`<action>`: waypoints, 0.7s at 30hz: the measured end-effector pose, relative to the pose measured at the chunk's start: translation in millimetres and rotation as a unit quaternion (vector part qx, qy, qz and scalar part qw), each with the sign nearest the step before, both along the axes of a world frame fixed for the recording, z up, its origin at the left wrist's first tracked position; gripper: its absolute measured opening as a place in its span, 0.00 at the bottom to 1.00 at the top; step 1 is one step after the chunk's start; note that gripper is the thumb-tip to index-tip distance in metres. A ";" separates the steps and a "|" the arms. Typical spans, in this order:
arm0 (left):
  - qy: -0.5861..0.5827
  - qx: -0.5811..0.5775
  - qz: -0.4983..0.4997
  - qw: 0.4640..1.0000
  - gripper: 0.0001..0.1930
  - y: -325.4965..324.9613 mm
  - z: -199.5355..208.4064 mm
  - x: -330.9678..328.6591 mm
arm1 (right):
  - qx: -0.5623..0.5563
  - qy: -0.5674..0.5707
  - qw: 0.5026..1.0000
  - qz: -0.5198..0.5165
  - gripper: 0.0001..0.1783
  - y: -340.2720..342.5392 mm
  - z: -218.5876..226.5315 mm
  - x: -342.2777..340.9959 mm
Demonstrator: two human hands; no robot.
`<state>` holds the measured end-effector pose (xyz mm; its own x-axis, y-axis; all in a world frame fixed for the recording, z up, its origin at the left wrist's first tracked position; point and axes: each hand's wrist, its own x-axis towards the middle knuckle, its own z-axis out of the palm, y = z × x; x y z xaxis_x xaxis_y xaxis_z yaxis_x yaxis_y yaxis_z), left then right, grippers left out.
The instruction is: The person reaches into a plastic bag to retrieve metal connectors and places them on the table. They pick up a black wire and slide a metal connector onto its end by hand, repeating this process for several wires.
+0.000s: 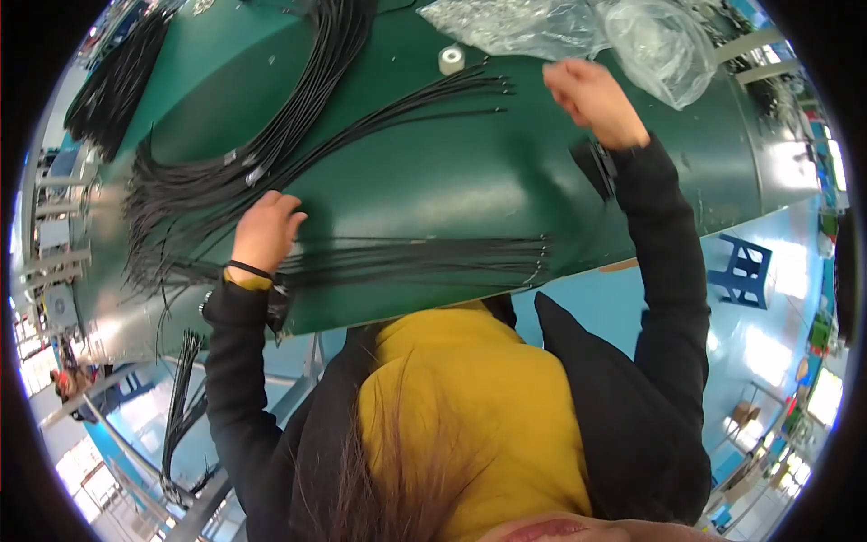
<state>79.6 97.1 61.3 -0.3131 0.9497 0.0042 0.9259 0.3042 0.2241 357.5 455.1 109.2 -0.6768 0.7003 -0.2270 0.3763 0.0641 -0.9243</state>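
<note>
My left hand (264, 232) is closed, its fingers curled beside a spread of thin black cables (424, 257) lying across the near part of the green table. Whatever its fingers may hold is hidden. My right hand (596, 101) is raised at the far right, its fingers bent and pressed together; I cannot make out anything in them. It is just in front of a clear plastic bag (657, 50). A second group of black cables (406, 101) runs from near my left hand toward the far middle, its tips pointing right. Beside my right wrist stands a small black block (593, 169).
A thick bundle of black cables (307, 99) curves across the left of the table (433, 194); another bundle (117, 90) lies at the far left. A white roll (451, 60) and a bag of small clear parts (515, 25) are at the back. A blue stool (741, 271) stands on the floor.
</note>
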 end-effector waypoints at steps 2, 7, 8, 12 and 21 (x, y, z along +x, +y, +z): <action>-0.029 0.024 -0.048 0.998 0.08 28.6 0.5 19.2 | 0.092 -0.007 0.994 -0.066 0.12 55.8 1.5 -24.4; -0.100 0.071 -0.085 0.989 0.07 59.3 -1.0 45.7 | -0.056 -0.085 0.988 -0.117 0.08 131.1 -15.1 -72.9; -0.121 0.072 -0.087 0.986 0.08 65.9 -0.8 49.1 | -0.050 -0.089 0.988 -0.120 0.08 142.5 -25.3 -81.0; -0.188 0.120 -0.140 0.965 0.08 128.2 -4.8 53.3 | -0.308 0.193 0.913 -0.185 0.06 167.6 -51.3 -102.0; -0.254 0.211 0.176 0.927 0.16 335.7 -29.7 44.5 | -0.312 0.059 0.947 0.054 0.07 124.1 -32.7 -126.2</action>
<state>124.2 432.9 31.6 -0.6664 0.7361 0.1188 0.5281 0.3534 0.7722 231.3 579.2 76.5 -0.7828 0.3803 -0.4925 0.2908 -0.4761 -0.8299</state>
